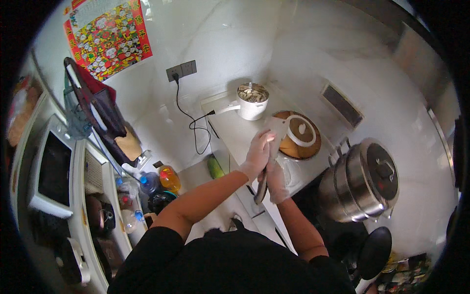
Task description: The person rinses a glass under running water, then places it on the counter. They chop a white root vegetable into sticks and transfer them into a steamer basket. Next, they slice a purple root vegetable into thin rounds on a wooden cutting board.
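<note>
I hold a cleaver [280, 127] over the counter, its pale, broad blade pointing away from me. The cleaver's dark handle shows below my hands, towards my body. My left hand [259, 151], in a clear disposable glove, grips the blade from its left side. My right hand [277, 180], gloved the same way, is closed against the lower blade and handle; its fingertips are partly hidden. Just beyond lies a round wooden cutting board [316, 147] with a white-rimmed glass lid [307, 135] on it. A white electric pot [250, 109] holds pale sliced food [252, 92].
A stacked steel steamer [345, 183] stands right of the white counter [235, 137], near a black pan [374, 253]. A black power cord [191, 123] runs from the wall socket to the counter. A green gourd-like vegetable [215, 167], bottles [169, 179] and a microwave [55, 165] are left.
</note>
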Demonstrator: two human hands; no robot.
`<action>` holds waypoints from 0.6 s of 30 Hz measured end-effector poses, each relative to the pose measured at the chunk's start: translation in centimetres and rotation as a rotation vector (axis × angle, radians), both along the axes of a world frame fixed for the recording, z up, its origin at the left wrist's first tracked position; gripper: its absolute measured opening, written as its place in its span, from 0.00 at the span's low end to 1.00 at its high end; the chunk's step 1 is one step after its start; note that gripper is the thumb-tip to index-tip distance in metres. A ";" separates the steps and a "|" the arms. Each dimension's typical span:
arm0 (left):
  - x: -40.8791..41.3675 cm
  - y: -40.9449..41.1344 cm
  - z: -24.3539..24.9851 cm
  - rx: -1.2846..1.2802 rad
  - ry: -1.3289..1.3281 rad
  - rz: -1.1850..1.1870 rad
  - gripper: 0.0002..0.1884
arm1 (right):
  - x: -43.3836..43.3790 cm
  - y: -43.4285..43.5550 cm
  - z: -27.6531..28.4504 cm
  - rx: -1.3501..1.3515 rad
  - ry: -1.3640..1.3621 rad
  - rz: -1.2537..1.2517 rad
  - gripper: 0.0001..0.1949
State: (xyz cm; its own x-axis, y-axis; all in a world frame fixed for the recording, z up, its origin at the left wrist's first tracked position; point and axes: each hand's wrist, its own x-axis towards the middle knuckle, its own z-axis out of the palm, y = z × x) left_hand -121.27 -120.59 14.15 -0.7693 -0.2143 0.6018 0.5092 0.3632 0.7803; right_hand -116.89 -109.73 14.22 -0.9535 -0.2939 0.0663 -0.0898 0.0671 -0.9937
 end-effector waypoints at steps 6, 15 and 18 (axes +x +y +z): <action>-13.8 -7.4 1.5 0.297 -0.130 -0.028 0.15 | -13.7 -8.5 5.5 0.085 -0.365 -0.030 0.32; -34.2 -14.6 -1.8 0.561 -0.331 -0.318 0.14 | -32.8 -16.9 1.3 0.027 -0.308 -0.266 0.32; -39.7 -18.4 -5.5 0.207 -0.180 -0.220 0.18 | -35.9 -18.0 0.7 0.007 -0.434 -0.309 0.20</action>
State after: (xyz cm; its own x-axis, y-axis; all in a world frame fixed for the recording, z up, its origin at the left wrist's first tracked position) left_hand -161.01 -138.98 8.67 -0.9005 -0.1347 0.4134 0.4052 0.0847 0.9103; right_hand -152.84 -127.76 14.90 -0.9352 0.0056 -0.3542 0.3542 0.0319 -0.9346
